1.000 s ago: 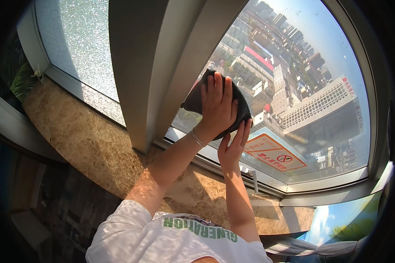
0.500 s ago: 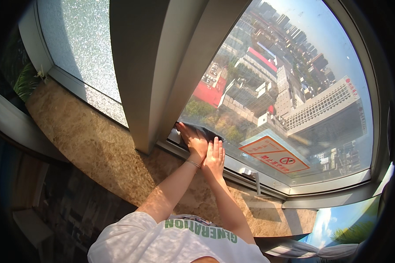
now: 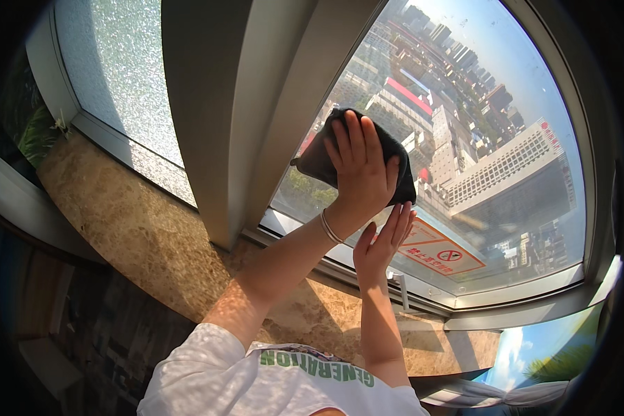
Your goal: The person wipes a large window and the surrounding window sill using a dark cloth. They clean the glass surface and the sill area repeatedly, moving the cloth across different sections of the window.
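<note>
My left hand [image 3: 364, 166] lies flat on a black cloth [image 3: 319, 158], pressing it against the large window pane [image 3: 485, 166]. Its fingers are stretched upward and slightly spread, the thumb apart on the right. Below and to the right of it, my right hand [image 3: 383, 247] has its fingers extended. Their tips meet the cloth's lower corner and the glass beside an orange-bordered warning sticker [image 3: 447, 255]. Part of the cloth is hidden beneath my left palm.
A window handle [image 3: 403, 291] juts from the lower frame, right of my right wrist. The brown marble sill [image 3: 139, 208] runs below. To the left stand a wide grey post [image 3: 277, 90] and a frosted pane [image 3: 118, 76]. A tied white curtain [image 3: 506, 399] hangs at lower right.
My left hand has moved up and right across the glass with the cloth, from the pane's lower left corner. My right hand has shifted right, and the hands are now farther apart.
</note>
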Demonstrator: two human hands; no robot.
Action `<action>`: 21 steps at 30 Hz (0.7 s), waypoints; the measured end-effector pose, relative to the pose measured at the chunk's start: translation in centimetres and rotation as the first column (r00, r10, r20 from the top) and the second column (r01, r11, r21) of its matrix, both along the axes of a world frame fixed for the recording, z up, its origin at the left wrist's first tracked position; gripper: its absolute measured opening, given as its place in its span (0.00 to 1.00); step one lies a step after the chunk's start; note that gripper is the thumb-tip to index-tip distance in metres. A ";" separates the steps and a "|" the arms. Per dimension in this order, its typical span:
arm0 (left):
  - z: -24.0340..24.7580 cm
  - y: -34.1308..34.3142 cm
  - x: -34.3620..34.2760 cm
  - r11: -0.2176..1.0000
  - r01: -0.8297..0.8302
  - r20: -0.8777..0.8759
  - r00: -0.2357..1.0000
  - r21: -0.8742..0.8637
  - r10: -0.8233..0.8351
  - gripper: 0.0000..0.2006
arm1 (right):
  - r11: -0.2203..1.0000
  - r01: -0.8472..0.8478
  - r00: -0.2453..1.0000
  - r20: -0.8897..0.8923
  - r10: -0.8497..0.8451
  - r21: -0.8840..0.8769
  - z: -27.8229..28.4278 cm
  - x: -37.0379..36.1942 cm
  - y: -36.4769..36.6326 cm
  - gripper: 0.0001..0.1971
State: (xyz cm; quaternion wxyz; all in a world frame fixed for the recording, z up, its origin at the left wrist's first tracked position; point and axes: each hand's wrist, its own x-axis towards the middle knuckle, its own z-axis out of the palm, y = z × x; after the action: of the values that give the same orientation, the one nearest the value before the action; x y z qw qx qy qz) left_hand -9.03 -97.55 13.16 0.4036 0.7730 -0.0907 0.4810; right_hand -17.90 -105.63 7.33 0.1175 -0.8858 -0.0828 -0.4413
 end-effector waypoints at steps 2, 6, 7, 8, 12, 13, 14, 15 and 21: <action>3.2 0.6 0.0 1.000 0.026 0.036 0.999 0.017 -0.026 0.39 | 0.998 -0.066 0.995 0.068 0.066 -0.002 1.6 0.1 0.3 0.27; 1.0 1.6 0.3 0.998 0.058 -0.014 0.998 0.033 -0.057 0.41 | 0.974 -0.218 0.976 0.011 0.218 0.056 1.6 1.0 2.1 0.30; -1.4 1.3 0.6 1.000 0.021 0.011 1.000 0.005 -0.021 0.40 | 0.970 -0.216 0.974 -0.042 0.222 0.115 0.7 1.4 2.2 0.30; -3.8 1.2 0.5 0.999 0.047 -0.012 0.999 -0.003 -0.047 0.39 | 0.964 -0.204 0.971 -0.093 0.221 0.170 -0.2 1.6 1.9 0.30; -10.9 3.2 0.4 0.990 0.109 -0.034 0.994 0.085 -0.106 0.36 | 0.987 -0.158 0.984 -0.084 0.160 0.029 -2.7 2.6 1.2 0.31; -10.2 3.5 0.2 0.987 0.111 -0.053 0.993 0.113 -0.106 0.36 | 0.992 -0.120 0.984 -0.129 0.125 0.049 -2.6 2.6 1.2 0.31; -9.2 3.6 0.2 0.983 0.114 -0.071 0.992 0.141 -0.105 0.36 | 0.998 -0.068 0.992 -0.106 0.068 0.005 -2.0 3.1 1.1 0.31; -7.8 3.4 0.7 0.985 0.090 -0.060 0.995 0.151 -0.081 0.35 | 0.999 -0.013 0.997 -0.080 0.010 -0.039 -1.1 3.8 0.9 0.31; 6.1 3.7 2.2 0.975 -0.033 0.147 0.989 0.218 0.001 0.37 | 0.985 0.133 0.972 0.206 -0.108 -0.111 10.4 6.7 1.0 0.31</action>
State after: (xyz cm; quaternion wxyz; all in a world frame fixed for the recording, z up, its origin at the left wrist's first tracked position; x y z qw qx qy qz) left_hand -6.88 -93.85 19.25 0.3037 0.7763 -0.1662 0.5268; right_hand -11.17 -104.60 17.76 0.0261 -0.8460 -0.0674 -0.5282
